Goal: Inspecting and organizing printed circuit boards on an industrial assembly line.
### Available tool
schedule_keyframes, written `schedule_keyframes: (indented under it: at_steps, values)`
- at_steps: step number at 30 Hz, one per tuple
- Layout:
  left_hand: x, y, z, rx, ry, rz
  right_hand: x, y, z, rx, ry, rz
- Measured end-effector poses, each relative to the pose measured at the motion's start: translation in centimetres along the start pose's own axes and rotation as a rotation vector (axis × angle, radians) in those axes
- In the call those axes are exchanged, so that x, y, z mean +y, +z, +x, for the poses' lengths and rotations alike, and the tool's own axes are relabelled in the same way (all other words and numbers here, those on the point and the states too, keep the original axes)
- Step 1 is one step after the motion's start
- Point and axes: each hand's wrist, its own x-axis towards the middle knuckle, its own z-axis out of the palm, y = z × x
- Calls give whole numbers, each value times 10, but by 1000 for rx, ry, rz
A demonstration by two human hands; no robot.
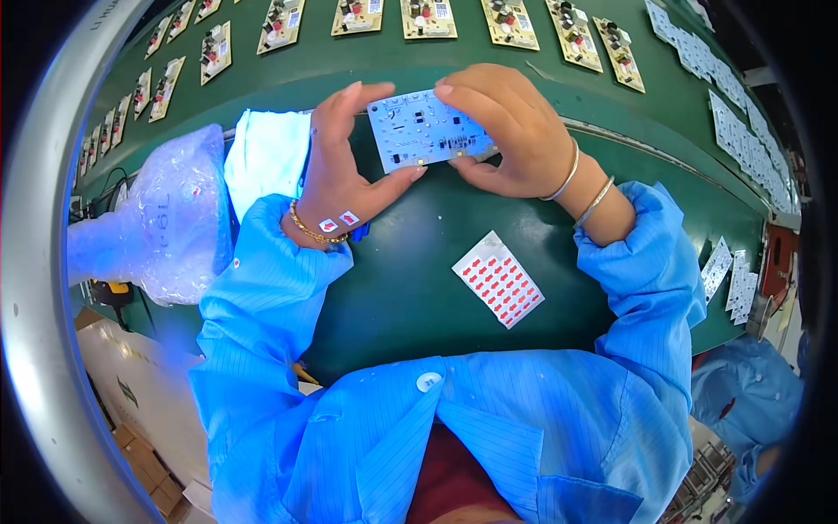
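Circuit board (423,131), white-faced with small dark components, is held up over the far part of the green table (401,293), between the person's two hands, its long side running roughly left to right and its right end slightly raised. The right hand (515,122) grips that end, fingers over the upper edge and thumb below. The left hand (345,166) curves around the other end, thumb by the lower edge and fingertips near the upper left corner; whether those fingers press on it, I cannot tell. Two small stickers (339,221) with red arrows sit on the left hand near the wrist, just beside a gold bracelet (310,226); two bangles (594,203) circle the right wrist. Nearer the body, a white sticker sheet (498,279) printed with rows of red arrows lies tilted on the table, apart from both hands. Left of the left hand are a white cloth or sheet (269,162) and a clear plastic bag (179,205). Farther out, boards with raised components (429,17) line the far side, pale panels (749,144) lie at the right, and another person's blue sleeve (751,393) shows at lower right.
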Motion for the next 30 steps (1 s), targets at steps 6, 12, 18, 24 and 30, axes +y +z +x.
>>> schedule_keyframes:
  at_steps: [6, 12, 18, 24, 30]
  values:
    - [6, -5, 4, 56, -22, -236, 17, -12, -13, 1, 47, 46]
    - [4, -3, 2, 106, 4, -325, 25, -15, -23, 31, 98, 119]
    - [2, -2, 1, 135, 18, -362, 25, -14, -23, 46, 109, 203]
    - [1, -4, 0, 149, -39, -338, 25, -12, -27, 53, 186, 299]
    - [0, -6, -1, 131, -67, -306, 26, -9, -29, 82, 218, 375]
